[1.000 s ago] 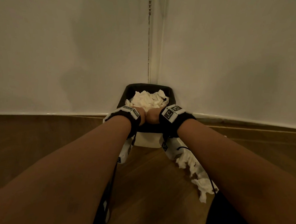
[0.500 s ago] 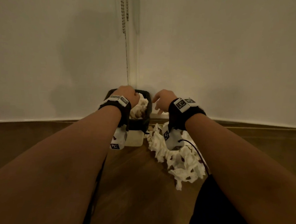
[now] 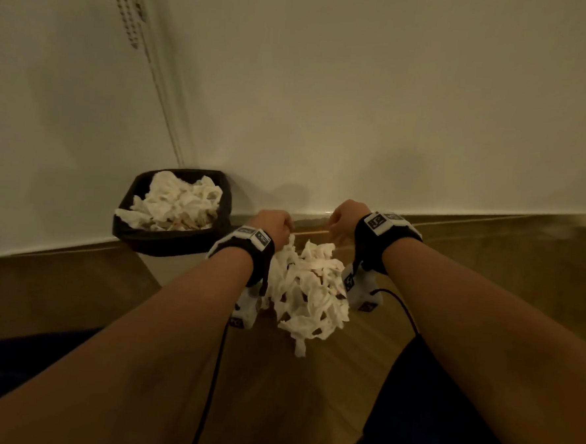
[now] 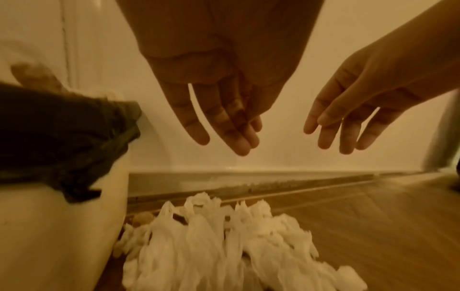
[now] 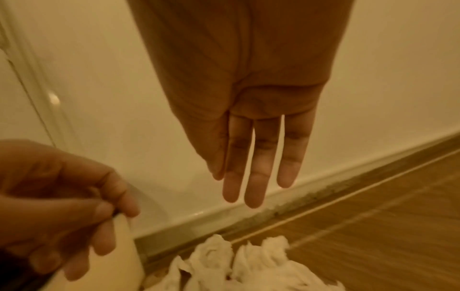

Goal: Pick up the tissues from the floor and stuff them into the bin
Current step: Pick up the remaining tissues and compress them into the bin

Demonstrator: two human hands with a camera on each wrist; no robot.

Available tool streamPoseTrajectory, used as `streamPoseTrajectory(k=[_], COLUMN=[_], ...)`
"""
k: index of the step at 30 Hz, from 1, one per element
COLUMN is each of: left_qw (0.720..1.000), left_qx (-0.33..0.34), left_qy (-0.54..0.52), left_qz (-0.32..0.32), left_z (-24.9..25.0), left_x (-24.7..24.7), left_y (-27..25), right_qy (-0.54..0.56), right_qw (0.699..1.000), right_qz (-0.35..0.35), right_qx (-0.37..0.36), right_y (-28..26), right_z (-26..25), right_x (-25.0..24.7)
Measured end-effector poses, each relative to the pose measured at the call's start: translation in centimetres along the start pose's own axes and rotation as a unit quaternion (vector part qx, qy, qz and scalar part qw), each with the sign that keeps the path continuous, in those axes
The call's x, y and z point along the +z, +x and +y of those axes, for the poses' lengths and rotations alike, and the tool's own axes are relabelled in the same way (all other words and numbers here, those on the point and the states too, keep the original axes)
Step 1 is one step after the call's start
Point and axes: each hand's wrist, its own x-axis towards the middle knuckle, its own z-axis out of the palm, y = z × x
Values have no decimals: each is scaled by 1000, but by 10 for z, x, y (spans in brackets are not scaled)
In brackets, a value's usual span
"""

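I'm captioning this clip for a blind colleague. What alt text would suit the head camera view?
Two bare hands, left hand and right hand, reach empty above a pile of tissues on the wooden floor. To their left, a black-lined bin already heaped with tissues stands against a white wall.

left hand – forearm stretched forward, wrist bent down, fingers straight and loose, holding nothing | right hand – forearm stretched forward alongside, fingers extended downward, slightly spread, holding nothing | hands near each other, apart
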Motion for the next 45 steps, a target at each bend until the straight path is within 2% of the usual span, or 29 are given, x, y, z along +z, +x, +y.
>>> streamPoseTrajectory(k=[3,6,12,16,20,23,27,33,35,37,40,42,45], left_qw=[995,988,982,965,958,962,970,984,989,990,987,983,973], left_qx=[-17,-29,-62,-81,-112,-112,-116,-119,-121,-130,-159,-170,-190], left_qy=[81,139,172,231,227,206,165,105,66,34,-21,-70,-129], left_qz=[-49,-65,-48,-94,-135,-140,-132,-84,-50,-29,-14,-6,14], left_z=[-8,-18,-41,-42,-51,-58,-62,-64,-65,-66,-69,-71,-70], left_x=[29,50,80,95,107,110,106,93,93,93,90,85,75], left_y=[10,20,38,48,46,43,43,45,44,41,39,35,28], right_qy=[-23,-52,-72,-29,-60,-127,-150,-53,33,186,418,487,533], right_qw=[999,998,991,990,985,976,963,995,998,980,899,859,827], right_qz=[0,-14,-108,-134,-158,-177,-224,-78,-42,-6,-2,-15,-31], right_qx=[24,33,-42,-38,-14,-8,26,11,28,66,128,157,176], right_y=[15,30,44,47,50,55,60,60,62,61,60,55,42], right_z=[31,53,67,73,76,71,65,68,68,71,77,78,75], right_x=[11,30,85,121,153,163,172,159,149,144,144,140,125])
